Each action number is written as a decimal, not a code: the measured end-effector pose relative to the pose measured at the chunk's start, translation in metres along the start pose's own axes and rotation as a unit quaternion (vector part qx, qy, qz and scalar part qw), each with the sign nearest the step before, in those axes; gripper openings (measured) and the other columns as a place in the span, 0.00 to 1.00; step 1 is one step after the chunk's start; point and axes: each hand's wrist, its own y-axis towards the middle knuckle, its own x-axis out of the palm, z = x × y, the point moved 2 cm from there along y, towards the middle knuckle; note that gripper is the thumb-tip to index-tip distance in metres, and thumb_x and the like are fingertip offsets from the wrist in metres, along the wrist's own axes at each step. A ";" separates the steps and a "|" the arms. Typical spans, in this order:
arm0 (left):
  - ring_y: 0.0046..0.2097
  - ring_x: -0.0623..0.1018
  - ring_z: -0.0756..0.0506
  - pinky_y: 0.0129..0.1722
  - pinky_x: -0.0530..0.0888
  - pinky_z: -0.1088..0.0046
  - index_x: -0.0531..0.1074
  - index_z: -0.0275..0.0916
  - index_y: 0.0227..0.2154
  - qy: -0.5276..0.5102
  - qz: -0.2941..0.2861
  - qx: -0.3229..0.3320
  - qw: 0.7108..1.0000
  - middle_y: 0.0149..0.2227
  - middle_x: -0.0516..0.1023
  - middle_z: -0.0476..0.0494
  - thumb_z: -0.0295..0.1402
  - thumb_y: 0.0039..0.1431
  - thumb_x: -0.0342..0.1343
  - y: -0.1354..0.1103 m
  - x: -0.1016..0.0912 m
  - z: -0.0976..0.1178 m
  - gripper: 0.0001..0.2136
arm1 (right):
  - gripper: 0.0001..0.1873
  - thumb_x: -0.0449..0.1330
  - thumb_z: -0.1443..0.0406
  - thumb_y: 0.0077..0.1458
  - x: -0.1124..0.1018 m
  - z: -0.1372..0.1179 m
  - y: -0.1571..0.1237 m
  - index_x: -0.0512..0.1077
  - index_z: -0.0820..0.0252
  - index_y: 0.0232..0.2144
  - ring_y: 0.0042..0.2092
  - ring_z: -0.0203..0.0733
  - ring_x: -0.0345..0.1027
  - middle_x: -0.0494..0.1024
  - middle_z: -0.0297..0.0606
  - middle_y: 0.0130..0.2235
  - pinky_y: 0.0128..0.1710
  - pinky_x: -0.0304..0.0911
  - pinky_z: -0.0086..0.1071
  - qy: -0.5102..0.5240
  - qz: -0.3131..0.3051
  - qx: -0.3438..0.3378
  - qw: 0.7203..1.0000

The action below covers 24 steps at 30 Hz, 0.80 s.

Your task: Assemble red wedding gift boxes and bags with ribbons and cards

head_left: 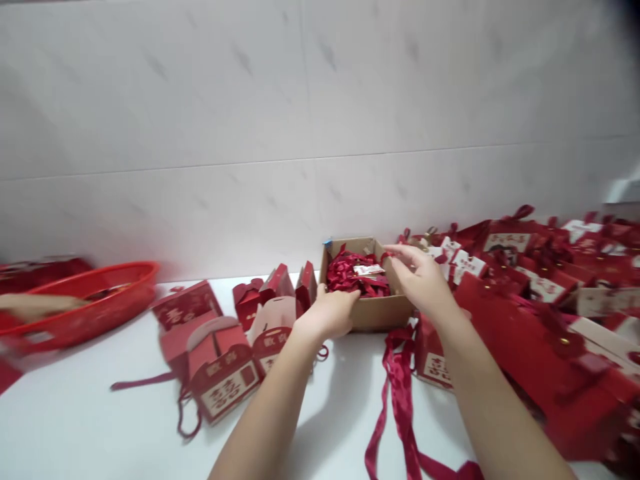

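A small cardboard box (383,315) full of dark red ribbon bows (345,273) stands against the wall, with a white printed tag (369,270) on top of the bows. My left hand (333,313) is closed over its front rim near the left corner. At the right rim, my right hand (420,277) has its fingertips drawn together on what looks like a loop of red ribbon (384,257); blur hides the exact grip. Long red ribbons (400,393) trail over the table in front of the box.
Red gift boxes (220,367) with cord handles sit to the left on the white table (100,413). Many finished-looking red boxes (540,347) crowd the right side. At far left, another person's arm (40,307) reaches into a red plastic basin (100,320). A marbled wall rises behind.
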 end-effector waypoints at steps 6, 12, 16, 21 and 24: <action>0.61 0.65 0.42 0.63 0.49 0.52 0.68 0.47 0.52 -0.043 0.125 -0.103 0.986 0.59 0.69 0.47 0.24 0.57 0.41 -0.039 -0.043 -0.032 0.23 | 0.17 0.50 0.64 0.58 0.038 0.016 -0.012 0.75 0.57 0.45 0.48 0.46 0.71 0.78 0.39 0.47 0.49 0.64 0.38 -0.130 -0.193 0.007 0.973; 0.53 0.73 0.36 0.50 0.67 0.56 0.70 0.39 0.49 -0.087 0.162 -0.297 0.937 0.52 0.74 0.34 0.35 0.60 0.42 -0.059 -0.048 -0.087 0.18 | 0.20 0.48 0.60 0.60 0.053 0.015 -0.020 0.74 0.58 0.46 0.49 0.55 0.70 0.76 0.42 0.49 0.47 0.63 0.46 -0.194 -0.238 0.020 0.951; 0.46 0.77 0.37 0.40 0.72 0.66 0.71 0.37 0.42 -0.127 0.121 -0.321 0.931 0.46 0.77 0.33 0.52 0.56 0.48 -0.046 -0.028 -0.106 0.23 | 0.25 0.51 0.52 0.58 0.051 0.007 -0.028 0.73 0.56 0.51 0.53 0.62 0.67 0.75 0.43 0.51 0.52 0.57 0.53 -0.229 -0.318 0.009 0.920; 0.44 0.77 0.33 0.36 0.71 0.64 0.69 0.35 0.38 -0.132 0.110 -0.345 0.923 0.43 0.77 0.29 0.58 0.49 0.53 -0.034 -0.019 -0.119 0.28 | 0.25 0.50 0.51 0.59 0.043 0.000 -0.033 0.69 0.50 0.56 0.57 0.57 0.63 0.71 0.38 0.56 0.57 0.54 0.50 -0.229 -0.390 0.005 0.892; 0.39 0.78 0.32 0.33 0.70 0.64 0.69 0.35 0.32 -0.131 0.105 -0.367 0.915 0.37 0.78 0.29 0.58 0.49 0.53 -0.033 -0.020 -0.127 0.26 | 0.21 0.49 0.52 0.60 0.042 -0.002 -0.031 0.75 0.52 0.46 0.50 0.53 0.69 0.77 0.39 0.48 0.56 0.53 0.50 -0.221 -0.406 0.009 0.887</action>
